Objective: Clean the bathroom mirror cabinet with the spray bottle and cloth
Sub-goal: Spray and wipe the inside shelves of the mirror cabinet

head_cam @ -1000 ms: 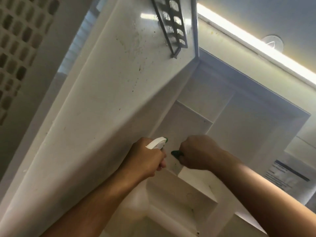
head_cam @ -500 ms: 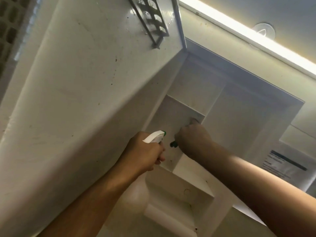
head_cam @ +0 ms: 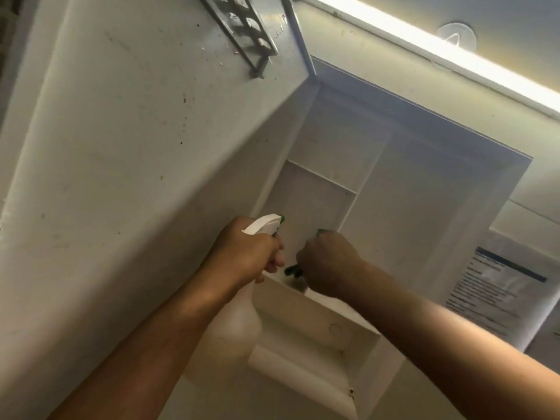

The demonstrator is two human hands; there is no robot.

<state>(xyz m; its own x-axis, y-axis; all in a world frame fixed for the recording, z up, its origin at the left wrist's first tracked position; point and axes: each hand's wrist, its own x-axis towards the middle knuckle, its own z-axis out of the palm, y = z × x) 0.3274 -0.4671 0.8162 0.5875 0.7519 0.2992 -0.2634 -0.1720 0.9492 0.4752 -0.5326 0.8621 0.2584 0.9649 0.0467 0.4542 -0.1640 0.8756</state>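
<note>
The shelf [head_cam: 315,204] is being wiped with a cloth [head_cam: 292,270] bunched in the right hand [head_cam: 328,263], beside the left hand [head_cam: 245,253] gripping the bottle [head_cam: 263,223]; fresh spraying is likely being called for next.

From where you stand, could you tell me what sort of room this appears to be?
Most likely a bathroom. A white wall cabinet stands open with bare shelves, its speckled door swung left, a strip light above. The left hand grips a spray bottle.
</note>
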